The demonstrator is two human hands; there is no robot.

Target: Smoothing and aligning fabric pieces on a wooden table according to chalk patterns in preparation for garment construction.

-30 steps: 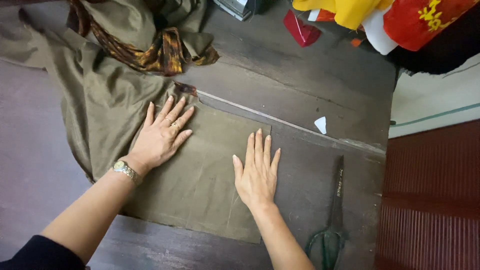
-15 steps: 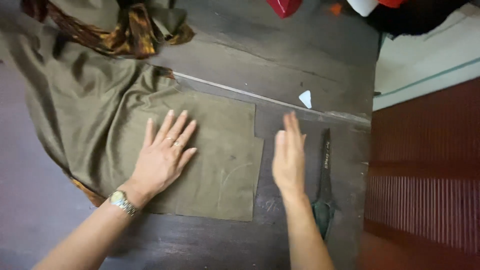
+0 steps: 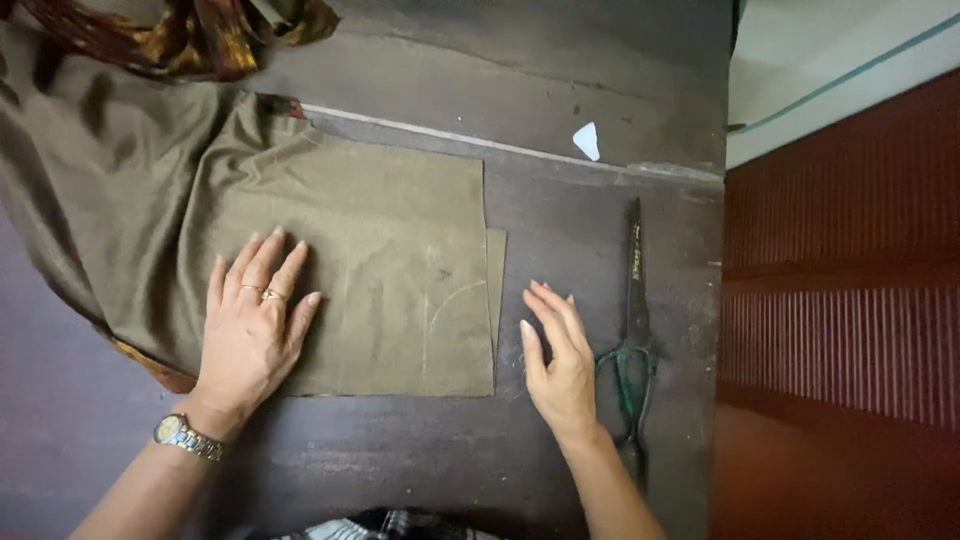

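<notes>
My left hand (image 3: 250, 330) lies flat, fingers spread, on the near left part of an olive green cloth (image 3: 380, 250) spread over a dark wooden table (image 3: 560, 210). It wears rings and a gold wristwatch. Faint chalk lines show on the cloth near its right edge. My right hand (image 3: 558, 360) is off the cloth, just right of its edge, fingers together and slightly raised, holding nothing. Long green-handled scissors (image 3: 632, 330) lie on the table right beside that hand.
A small white piece of tailor's chalk (image 3: 587, 140) lies at the far side of the table. Brown and gold patterned fabric (image 3: 190, 35) is bunched at the top left. The table's right edge borders a red ribbed floor (image 3: 840, 330).
My right hand slid off the cloth to the right and now sits beside the scissors. My left hand moved nearer along the cloth. The view shifted right.
</notes>
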